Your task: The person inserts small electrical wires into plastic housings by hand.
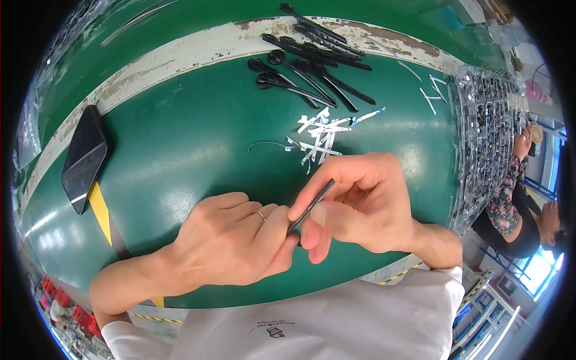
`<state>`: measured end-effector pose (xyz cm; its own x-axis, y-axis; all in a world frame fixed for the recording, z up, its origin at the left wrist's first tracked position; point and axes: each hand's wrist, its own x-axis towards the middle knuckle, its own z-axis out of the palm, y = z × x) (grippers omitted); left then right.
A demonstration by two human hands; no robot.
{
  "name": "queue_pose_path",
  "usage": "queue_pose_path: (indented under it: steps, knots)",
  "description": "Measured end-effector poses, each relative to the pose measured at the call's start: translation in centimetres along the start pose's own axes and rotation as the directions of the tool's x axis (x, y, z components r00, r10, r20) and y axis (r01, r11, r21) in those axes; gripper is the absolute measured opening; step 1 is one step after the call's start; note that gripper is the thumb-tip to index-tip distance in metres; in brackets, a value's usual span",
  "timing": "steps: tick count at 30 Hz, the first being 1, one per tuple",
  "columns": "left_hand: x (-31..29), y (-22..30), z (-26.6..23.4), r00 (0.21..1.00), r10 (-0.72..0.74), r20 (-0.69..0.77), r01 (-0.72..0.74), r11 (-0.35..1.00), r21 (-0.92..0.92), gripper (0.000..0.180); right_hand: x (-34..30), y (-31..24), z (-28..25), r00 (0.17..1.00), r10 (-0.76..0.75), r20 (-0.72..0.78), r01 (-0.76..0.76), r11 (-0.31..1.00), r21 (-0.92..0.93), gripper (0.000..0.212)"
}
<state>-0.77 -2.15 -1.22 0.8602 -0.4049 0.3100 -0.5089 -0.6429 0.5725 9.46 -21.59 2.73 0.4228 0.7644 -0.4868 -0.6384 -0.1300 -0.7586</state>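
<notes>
A slim dark bar (311,207) slants between my hands, one end free above the right fingers and the other running into the left fist. My right hand (372,207) pinches it between thumb and fingers. My left hand (237,240), a ring on one finger, is closed around the lower end, which its fingers hide. Just beyond the hands lies a loose pile of thin white strips (321,129) with blue marks. Farther off are several long black plastic parts (291,84) with round ends, some heaped across the pale worn ledge.
A black phone-like slab (87,159) rests at the left beside yellow tape (102,213) on the green table (162,150). Stacked clear plastic trays (486,138) with dark parts stand at the right. Past them sits another person (510,210). More white strips (435,93) lie near the trays.
</notes>
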Motion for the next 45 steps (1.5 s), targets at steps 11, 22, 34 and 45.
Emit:
queue_pose_path:
  steps: [11, 22, 34, 45]
  knots:
    - [-0.07, 0.00, 0.20, 1.000, -0.001, -0.006, 0.001, 1.000, 0.008, 0.022, 0.01, 0.40, -0.29, 0.999, -0.038, 0.025, 0.037, 0.999, 0.005, 0.015]
    - [0.03, 0.04, 0.11, 1.000, 0.002, 0.001, -0.002, 1.000, 0.017, 0.022, 0.14, 0.23, -0.08, 0.998, -0.059, -0.006, 0.059, 0.998, -0.014, 0.026]
    - [0.07, 0.06, -0.10, 0.999, -0.001, 0.032, 0.001, 1.000, 0.004, 0.022, -0.13, 0.38, -0.53, 0.998, -0.045, 0.036, 0.045, 0.999, 0.020, 0.020]
    - [-0.04, 0.04, 0.03, 0.999, 0.019, 0.033, -0.020, 1.000, 0.019, 0.021, 0.11, 0.25, -0.21, 0.996, -0.093, 0.004, 0.093, 0.995, -0.039, 0.028]
